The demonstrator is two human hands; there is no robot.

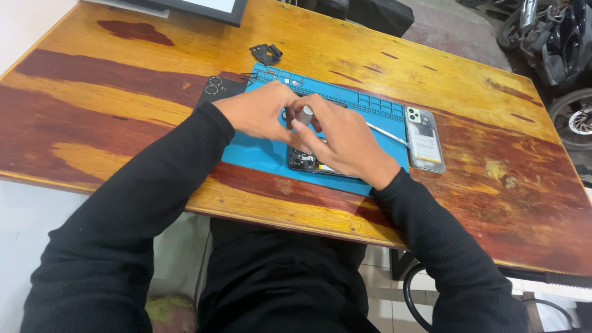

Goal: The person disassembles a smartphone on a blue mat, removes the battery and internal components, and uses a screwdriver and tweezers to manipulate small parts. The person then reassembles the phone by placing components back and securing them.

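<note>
An opened dark phone lies on a blue work mat in front of me, mostly hidden under my hands. My right hand grips a grey-handled screwdriver held upright over the phone, fingers closed around its shaft. My left hand rests beside it on the mat, its fingers curled against the screwdriver's top and the phone's upper end. Both arms wear black sleeves.
A phone with a clear back lies right of the mat, with a thin metal tool beside it. A dark back cover sits left of the mat, a small black part behind it. A dark-framed screen stands at the wooden table's far edge.
</note>
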